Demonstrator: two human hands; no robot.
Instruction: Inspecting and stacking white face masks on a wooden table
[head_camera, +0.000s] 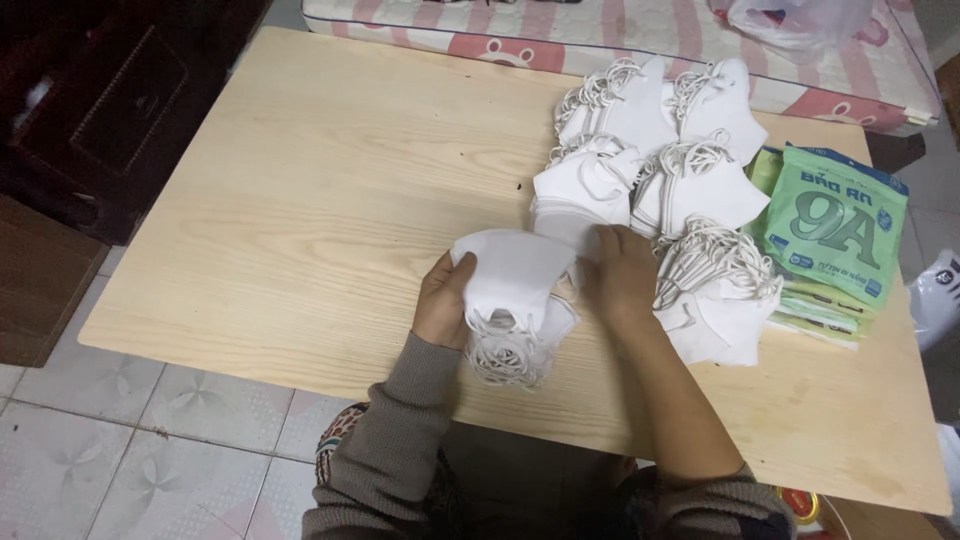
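Pale wooden table (320, 200), tiled floor (120, 450)

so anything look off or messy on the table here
Nothing looks damaged or spilled. The white mask stacks sit in loose, uneven heaps with ear loops tangled on top, and the green packets are fanned askew. Both hands, left hand and right hand, hold a small stack of masks.
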